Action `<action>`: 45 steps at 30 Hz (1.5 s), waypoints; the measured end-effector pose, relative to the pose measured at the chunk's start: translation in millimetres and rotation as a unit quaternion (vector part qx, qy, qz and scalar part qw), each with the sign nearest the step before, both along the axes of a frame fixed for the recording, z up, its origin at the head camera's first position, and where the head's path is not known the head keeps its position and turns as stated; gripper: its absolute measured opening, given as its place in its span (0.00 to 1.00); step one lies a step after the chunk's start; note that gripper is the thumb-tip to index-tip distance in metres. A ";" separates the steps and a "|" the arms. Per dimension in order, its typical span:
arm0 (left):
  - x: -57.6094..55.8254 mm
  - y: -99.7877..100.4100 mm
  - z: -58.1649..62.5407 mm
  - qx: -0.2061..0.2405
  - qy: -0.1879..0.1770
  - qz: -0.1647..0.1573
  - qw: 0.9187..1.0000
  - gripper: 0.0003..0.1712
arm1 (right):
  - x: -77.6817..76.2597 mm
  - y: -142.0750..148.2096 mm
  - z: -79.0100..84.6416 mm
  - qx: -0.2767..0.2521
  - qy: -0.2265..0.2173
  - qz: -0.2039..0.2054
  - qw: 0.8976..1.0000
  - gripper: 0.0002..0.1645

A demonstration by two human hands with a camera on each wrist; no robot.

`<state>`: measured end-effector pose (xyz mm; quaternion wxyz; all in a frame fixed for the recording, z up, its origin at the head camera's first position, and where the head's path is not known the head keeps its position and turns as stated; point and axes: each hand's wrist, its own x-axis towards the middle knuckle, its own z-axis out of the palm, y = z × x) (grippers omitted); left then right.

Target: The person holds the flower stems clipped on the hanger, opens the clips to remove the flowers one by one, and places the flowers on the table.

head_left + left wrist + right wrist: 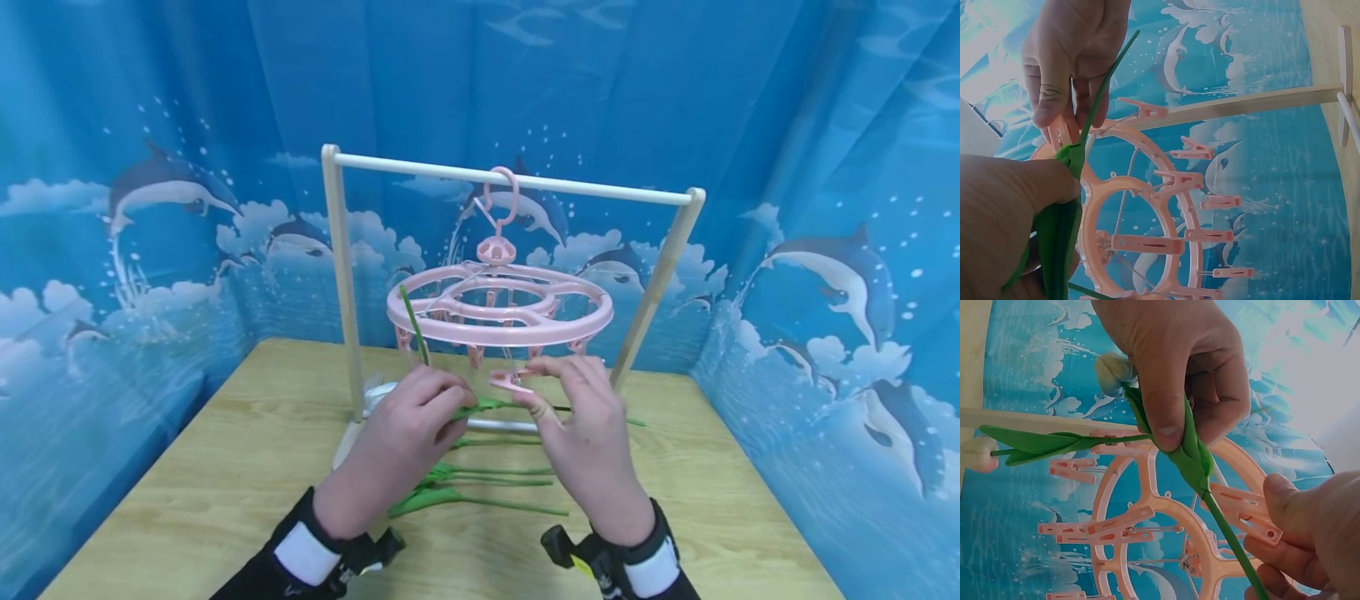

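Note:
My left hand (408,425) grips an artificial tulip by its green leaves (1194,462); its pale bud (1113,374) shows past the fingers in the right wrist view. With thumb and fingers, my right hand (588,425) pinches a pink clothespin (510,382) beside the tulip's stem (1096,103). Whether the clothespin's jaws are around the stem I cannot tell. Above both hands is a round pink clip hanger (510,335) with several clothespins below its rim. Another tulip (1047,445) hangs bud down at the hanger's left, its stem by a clothespin.
A wooden stand with a white crossbar (600,189) carries the hanger by its hook (504,200). Several green tulip stems (495,502) lie on the wooden table (720,500) below the hands. A blue dolphin-print curtain (465,75) surrounds the table's back and sides.

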<state>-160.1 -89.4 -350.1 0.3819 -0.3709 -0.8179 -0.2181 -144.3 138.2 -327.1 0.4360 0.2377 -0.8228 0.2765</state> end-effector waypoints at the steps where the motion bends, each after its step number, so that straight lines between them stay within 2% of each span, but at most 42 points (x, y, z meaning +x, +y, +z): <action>1: 0.1 -0.2 -0.1 0.000 0.000 0.001 1.000 0.17 | -0.3 -0.1 -0.6 0.004 -0.001 0.001 1.000 0.27; 14: -0.8 -3.8 1.3 -0.010 0.003 0.016 1.000 0.19 | -0.4 1.1 -2.6 0.037 -0.011 0.000 0.999 0.38; 20: -0.9 -7.1 4.1 -0.009 0.004 0.024 1.000 0.20 | 4.8 3.9 2.2 0.096 0.034 -0.036 0.994 0.28; 26: -1.8 -10.6 5.3 -0.003 0.008 0.026 1.000 0.19 | 7.6 3.9 3.9 0.140 -0.003 -0.068 0.988 0.22; 29: -1.9 -11.9 6.5 -0.001 0.010 0.031 0.999 0.18 | 7.3 3.5 4.1 0.145 -0.018 -0.080 0.986 0.17; 35: -1.7 -13.2 9.6 -0.010 0.004 0.034 0.999 0.18 | 5.8 3.4 4.6 0.151 -0.021 -0.093 0.984 0.11; 41: -1.8 -14.0 11.6 -0.018 0.007 0.018 1.000 0.17 | 6.6 4.4 5.7 0.153 -0.013 -0.101 0.983 0.10; 45: -0.2 -15.1 12.5 -0.019 -0.009 0.020 1.000 0.16 | 6.9 4.4 5.6 0.153 -0.016 -0.095 0.984 0.11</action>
